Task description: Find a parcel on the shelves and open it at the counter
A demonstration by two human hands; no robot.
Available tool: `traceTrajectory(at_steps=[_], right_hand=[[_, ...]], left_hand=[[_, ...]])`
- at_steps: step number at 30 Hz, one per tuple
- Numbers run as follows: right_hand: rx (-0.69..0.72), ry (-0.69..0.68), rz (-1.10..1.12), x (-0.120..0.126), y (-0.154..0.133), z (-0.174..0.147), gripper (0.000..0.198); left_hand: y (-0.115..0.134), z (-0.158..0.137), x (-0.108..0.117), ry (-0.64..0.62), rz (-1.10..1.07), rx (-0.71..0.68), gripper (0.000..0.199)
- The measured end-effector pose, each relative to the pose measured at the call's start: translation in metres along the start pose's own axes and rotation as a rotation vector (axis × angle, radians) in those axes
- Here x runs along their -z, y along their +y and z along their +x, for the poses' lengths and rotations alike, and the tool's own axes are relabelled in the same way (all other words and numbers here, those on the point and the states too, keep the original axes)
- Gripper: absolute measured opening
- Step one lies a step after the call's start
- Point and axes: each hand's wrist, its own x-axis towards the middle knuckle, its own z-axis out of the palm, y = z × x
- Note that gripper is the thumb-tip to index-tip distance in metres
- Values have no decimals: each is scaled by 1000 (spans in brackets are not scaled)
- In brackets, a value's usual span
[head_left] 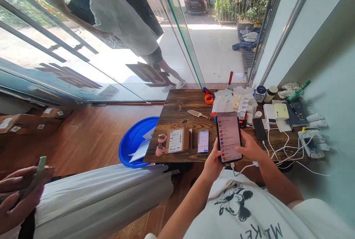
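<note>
A black smartphone (229, 137) with a lit list on its screen is held upright above the table's front edge. My left hand (214, 161) grips its lower left side, the thumb over the edge. On the other side my right hand (248, 146) closes round the phone's right edge, with its thumb on the lower screen. A white charging cable (233, 168) is plugged into the phone's bottom. Left of it on the wooden table (177, 106) lie a second lit phone (203, 142), a labelled cardboard box (176, 140), pink sunglasses (161, 144) and a knife (198, 114).
A blue tub (126, 154) holding papers stands left of the table. Tangled cables and a power strip (312, 143) crowd the right. Plastic bags (223, 100) lie at the back. Another person's hand (19, 191) holds a phone at far left. Someone stands beyond the glass door (183, 32).
</note>
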Motion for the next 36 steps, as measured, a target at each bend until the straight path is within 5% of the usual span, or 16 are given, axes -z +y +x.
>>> traceTrajectory(at_steps=[7, 11, 17, 26, 36], right_hand=[[7, -53, 45, 0, 1, -5, 71], [-16, -87, 151, 4, -4, -6, 67], [-21, -40, 166, 2, -4, -5, 50], [-47, -16, 215, 1, 2, -9, 48], [-121, 145, 165, -3, -2, 1, 47]], left_hand=[[-24, 3, 30, -123, 141, -87, 125], [-17, -2, 28, -203, 233, -29, 123], [-15, -2, 12, -51, 260, -58, 106], [-14, -7, 7, -9, 262, -30, 92], [-11, -9, 11, -167, 231, 9, 125]])
